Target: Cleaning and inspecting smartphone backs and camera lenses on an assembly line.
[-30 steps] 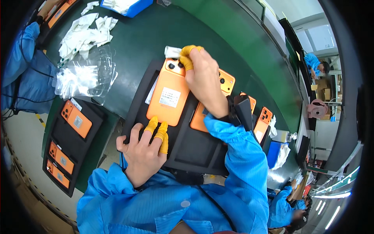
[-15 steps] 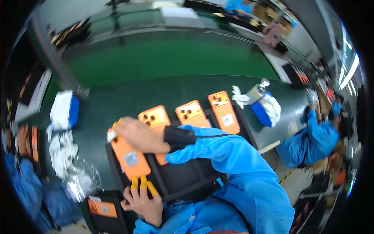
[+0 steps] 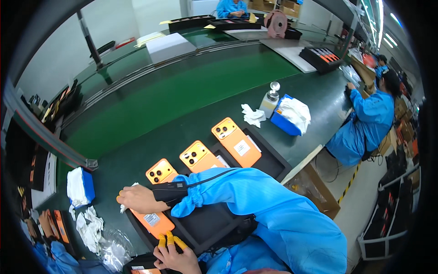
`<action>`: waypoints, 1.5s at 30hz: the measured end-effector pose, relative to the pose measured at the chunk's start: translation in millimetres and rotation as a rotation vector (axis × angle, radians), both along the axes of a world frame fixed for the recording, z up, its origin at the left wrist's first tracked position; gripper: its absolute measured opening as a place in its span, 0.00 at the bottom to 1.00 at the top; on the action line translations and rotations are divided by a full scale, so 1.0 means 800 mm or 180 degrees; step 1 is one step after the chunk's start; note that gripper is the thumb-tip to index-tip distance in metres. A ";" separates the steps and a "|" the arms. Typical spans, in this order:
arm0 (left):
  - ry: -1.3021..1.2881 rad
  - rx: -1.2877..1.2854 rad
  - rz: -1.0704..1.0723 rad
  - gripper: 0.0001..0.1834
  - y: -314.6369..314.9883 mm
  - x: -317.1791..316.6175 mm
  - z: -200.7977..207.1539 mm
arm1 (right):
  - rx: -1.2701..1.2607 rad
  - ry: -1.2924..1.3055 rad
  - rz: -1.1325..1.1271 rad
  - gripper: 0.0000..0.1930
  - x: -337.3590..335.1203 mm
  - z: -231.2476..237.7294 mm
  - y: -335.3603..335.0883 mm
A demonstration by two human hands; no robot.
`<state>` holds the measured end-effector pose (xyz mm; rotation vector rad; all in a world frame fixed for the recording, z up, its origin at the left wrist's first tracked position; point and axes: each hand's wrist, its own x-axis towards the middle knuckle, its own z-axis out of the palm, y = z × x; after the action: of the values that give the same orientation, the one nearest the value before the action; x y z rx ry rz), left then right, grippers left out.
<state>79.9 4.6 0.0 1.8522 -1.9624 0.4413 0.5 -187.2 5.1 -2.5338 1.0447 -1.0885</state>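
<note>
An orange smartphone (image 3: pixel 153 221) lies back up in the near left part of a black compartmented tray (image 3: pixel 207 230). Over its upper end my right hand (image 3: pixel 143 199) is curled around a crumpled white wipe (image 3: pixel 122 208), most of it hidden beneath the fingers. My left hand (image 3: pixel 177 256), yellow covers on its fingertips, touches the phone's lower edge with fingers spread. Three more orange phones rest along the tray's far side: a left one (image 3: pixel 160 170), a middle one (image 3: pixel 199 157) and a right one (image 3: pixel 237 144). My right sleeve partly covers the first two.
Blue boxes of white wipes stand at left (image 3: pixel 87 186) and right (image 3: pixel 286 123). Beside the right box are a pump bottle (image 3: pixel 269 101) and a crumpled wipe (image 3: pixel 253 115). Used wipes (image 3: pixel 90 229) and clear plastic (image 3: pixel 114 251) lie at left. A co-worker (image 3: pixel 365 121) sits at right.
My view has swung, so the bench now appears tilted and more of the right side shows. Both hands stay at the same phone, the right one over its upper end.
</note>
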 end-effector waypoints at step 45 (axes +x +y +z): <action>0.0112 -0.0047 -0.0161 0.09 -0.007 -0.006 0.001 | -0.0077 0.0215 0.0090 0.06 -0.007 -0.007 0.013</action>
<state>74.7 -0.8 0.5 1.7852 -1.9727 0.4040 -5.1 -177.1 -0.6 -2.6131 1.0148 -1.0209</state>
